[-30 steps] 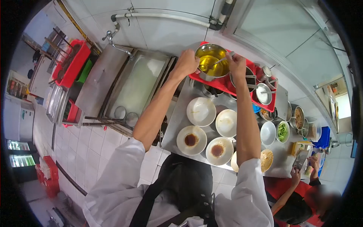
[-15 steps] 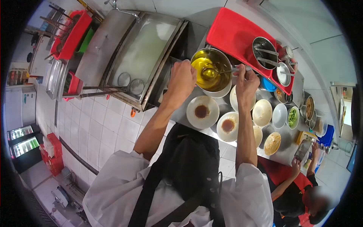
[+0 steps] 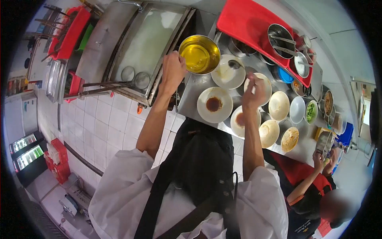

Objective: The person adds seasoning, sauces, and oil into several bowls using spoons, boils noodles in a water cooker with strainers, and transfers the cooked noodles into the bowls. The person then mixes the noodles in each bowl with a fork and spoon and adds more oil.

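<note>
My left hand (image 3: 174,68) is closed at the side of a metal pot (image 3: 217,51) of clear yellow oil, holding it up by the cooker's edge. My right hand (image 3: 253,92), smeared by motion, grips the handle of a metal ladle (image 3: 234,64). The ladle's head hangs over a white bowl (image 3: 226,79) with a little yellowish liquid in it. Nearer to me stands a white bowl (image 3: 215,116) with dark brown sauce, and beside it another sauce bowl (image 3: 238,129), partly behind my right forearm.
A steel cooker (image 3: 159,34) with cloudy liquid and strainers (image 3: 141,80) stands at left. More bowls (image 3: 278,106) line the counter, one with chopped greens (image 3: 310,112). A red tray (image 3: 246,20) carries metal containers (image 3: 280,38). A co-worker (image 3: 306,187) handles a metal container at right.
The pot has moved left with my left hand, off the bowl it was above. The ladle has come out of the oil and is now over that bowl.
</note>
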Available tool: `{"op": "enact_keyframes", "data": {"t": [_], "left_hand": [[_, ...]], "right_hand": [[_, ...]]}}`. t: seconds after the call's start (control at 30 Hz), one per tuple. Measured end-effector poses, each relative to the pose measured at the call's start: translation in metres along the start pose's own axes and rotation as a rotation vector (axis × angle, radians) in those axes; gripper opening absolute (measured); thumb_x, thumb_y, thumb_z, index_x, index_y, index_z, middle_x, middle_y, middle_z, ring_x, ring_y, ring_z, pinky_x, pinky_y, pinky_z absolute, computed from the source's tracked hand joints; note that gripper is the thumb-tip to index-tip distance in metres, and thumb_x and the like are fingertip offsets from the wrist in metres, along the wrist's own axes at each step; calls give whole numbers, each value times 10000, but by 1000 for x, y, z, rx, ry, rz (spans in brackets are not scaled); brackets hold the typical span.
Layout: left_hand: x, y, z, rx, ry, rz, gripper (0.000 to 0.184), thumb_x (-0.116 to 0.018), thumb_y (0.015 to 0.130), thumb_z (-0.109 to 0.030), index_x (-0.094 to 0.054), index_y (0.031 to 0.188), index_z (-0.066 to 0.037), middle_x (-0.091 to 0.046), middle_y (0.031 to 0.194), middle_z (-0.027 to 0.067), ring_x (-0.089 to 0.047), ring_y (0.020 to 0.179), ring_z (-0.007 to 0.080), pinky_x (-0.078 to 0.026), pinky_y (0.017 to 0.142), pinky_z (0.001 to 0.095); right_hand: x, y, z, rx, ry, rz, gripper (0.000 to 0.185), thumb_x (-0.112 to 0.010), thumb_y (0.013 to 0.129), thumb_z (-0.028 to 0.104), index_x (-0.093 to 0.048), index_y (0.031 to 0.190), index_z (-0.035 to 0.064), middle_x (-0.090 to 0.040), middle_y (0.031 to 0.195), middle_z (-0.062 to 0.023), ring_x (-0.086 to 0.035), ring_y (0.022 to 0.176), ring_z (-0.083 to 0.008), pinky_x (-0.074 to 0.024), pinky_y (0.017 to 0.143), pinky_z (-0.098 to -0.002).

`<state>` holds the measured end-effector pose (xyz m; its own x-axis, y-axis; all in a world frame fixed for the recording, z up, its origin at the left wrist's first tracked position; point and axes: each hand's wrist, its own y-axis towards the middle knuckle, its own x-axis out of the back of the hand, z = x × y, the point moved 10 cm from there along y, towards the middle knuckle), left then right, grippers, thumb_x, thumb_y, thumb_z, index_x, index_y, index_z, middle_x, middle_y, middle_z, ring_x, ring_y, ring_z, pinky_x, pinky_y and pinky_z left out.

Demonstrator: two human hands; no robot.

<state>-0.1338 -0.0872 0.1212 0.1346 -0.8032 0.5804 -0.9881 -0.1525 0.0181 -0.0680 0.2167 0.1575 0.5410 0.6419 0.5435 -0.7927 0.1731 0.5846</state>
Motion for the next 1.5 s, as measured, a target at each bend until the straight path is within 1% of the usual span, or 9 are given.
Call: {"op": "enact_keyframes", "data": {"t": [0.07,0.27,0.63,0.8,0.93,1.0,1.13,1.33,1.5], "left_hand": [[-7,-4,-6,-57,19,10,173,-534,872,-2,-551,726,90,-606,626,198,-689,591,293,-541,487,362],[-44,-29,-72,-140,-14,73,171,-559,848,-25,-562,708,73,-594,666,256,-658,625,374,-508,547,422],[-102,-47,-119,-220,13,177,166,-565,842,-57,-592,753,80,-606,725,283,-616,738,450,-474,670,489],[-128,-29,-88,-269,82,120,185,-548,852,-48,-605,752,97,-618,687,280,-668,645,386,-532,581,439],[-134,-26,-85,-181,14,169,191,-547,863,-24,-593,747,120,-629,654,239,-695,613,301,-550,500,380],[-140,-28,-82,-195,36,170,186,-549,862,-20,-593,746,119,-629,652,232,-693,600,289,-549,494,376],[-147,-39,-106,-164,-47,200,197,-549,870,-25,-589,737,115,-620,629,209,-682,555,257,-548,484,361],[-196,-65,-141,-162,-78,306,180,-556,863,-20,-576,735,105,-612,611,187,-674,545,236,-535,461,360],[-217,-80,-180,-250,-24,341,187,-558,846,-34,-550,702,86,-601,656,251,-634,619,388,-514,616,457]], "right_hand": [[39,22,45,-4,-25,-64,75,-652,866,14,-669,938,27,-691,890,-113,-640,731,-250,-506,674,-331],[21,33,13,-83,-18,19,126,-606,940,125,-691,944,32,-703,791,-119,-683,639,-239,-507,586,-342],[89,20,-83,-665,57,-12,293,-574,960,222,-705,841,-11,-680,660,-91,-616,594,-111,-467,570,-298],[143,28,-88,-551,-57,-86,289,-574,957,222,-705,840,-8,-695,688,-105,-629,614,-110,-464,577,-293],[120,-17,-96,-254,-264,-32,151,-630,922,139,-696,909,3,-684,793,-162,-673,708,-274,-505,640,-365],[120,-38,-99,-185,-187,-119,95,-622,918,82,-684,942,15,-684,823,-138,-680,723,-255,-514,648,-355],[163,-9,-50,-329,-86,-189,93,-606,928,70,-673,952,10,-690,865,-114,-688,744,-212,-523,645,-330],[139,2,-100,-361,-88,-100,209,-594,954,172,-685,920,-13,-691,751,-149,-659,629,-194,-489,589,-319],[166,-8,-148,-579,-33,-125,245,-577,952,176,-694,862,-20,-669,668,-125,-604,580,-145,-462,557,-308]]}}
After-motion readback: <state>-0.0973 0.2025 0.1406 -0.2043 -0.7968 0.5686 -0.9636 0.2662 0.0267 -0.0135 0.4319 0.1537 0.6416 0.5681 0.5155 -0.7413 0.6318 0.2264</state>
